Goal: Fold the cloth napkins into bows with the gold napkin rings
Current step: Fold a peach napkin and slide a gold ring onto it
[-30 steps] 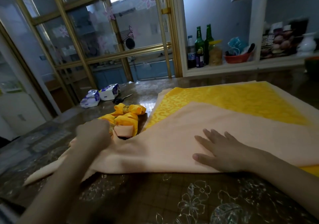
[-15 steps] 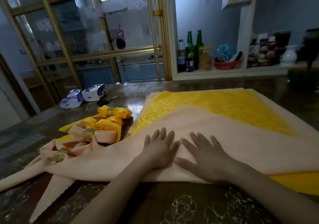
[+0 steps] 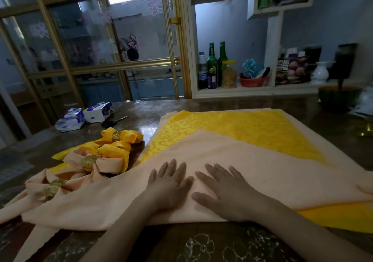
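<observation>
Both your hands lie flat, fingers straight, gripping nothing: left hand (image 3: 169,185) and right hand (image 3: 226,193) press side by side on peach napkin (image 3: 252,161) near table (image 3: 201,104) front edge. Left hand has come over from finished bows (image 3: 105,159) at left edge. Judged: next bow begins, smoothing fold first.

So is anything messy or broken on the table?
Nothing looks spilled or torn. The only untidy bit is on the left: the finished bows lie heaped on one another, and the peach napkin, pressed flat by the left hand and right hand, runs right up against them.
</observation>
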Available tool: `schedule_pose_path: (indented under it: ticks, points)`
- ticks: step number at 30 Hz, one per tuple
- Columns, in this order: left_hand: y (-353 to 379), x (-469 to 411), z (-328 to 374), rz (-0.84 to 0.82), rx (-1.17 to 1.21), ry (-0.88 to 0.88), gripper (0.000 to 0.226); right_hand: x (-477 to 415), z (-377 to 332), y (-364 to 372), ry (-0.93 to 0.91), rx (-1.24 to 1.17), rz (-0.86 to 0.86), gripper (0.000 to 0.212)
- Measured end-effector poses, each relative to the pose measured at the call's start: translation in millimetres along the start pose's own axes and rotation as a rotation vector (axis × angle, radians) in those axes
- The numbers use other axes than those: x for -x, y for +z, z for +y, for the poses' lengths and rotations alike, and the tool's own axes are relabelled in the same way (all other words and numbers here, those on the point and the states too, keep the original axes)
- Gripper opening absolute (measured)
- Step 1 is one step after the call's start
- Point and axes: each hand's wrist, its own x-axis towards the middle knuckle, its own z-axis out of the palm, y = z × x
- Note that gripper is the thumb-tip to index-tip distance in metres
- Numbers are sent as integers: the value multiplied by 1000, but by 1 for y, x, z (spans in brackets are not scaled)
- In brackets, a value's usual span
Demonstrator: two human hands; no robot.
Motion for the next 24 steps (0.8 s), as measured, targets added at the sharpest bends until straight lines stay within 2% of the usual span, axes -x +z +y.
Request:
schedule_pose_path:
  ticks: [4,8,11,13,15,17,19,24]
  points:
    - [1,-4,-2,12,5,-20,59,-8,6,1,-16,-2,3,109]
    - [1,-5,-3,62,7,-21,57,-16,8,4,-14,2,30,75]
    - [-3,1,-1,237,-78,41,54,-11,8,-7,-22,-154,142,60]
    - [1,4,10,332,-92,172,55,-1,23,-21,40,-309,242,52]
    - [6,5,19,300,-36,225,57,11,47,-34,124,-364,293,46]
    - [12,1,27,226,-19,218,54,36,79,-35,228,-231,270,46]
    - [11,-3,24,221,-38,198,55,67,108,-31,298,-66,235,49]
    - [14,-9,25,216,-34,198,55,151,170,-23,580,-13,186,45]
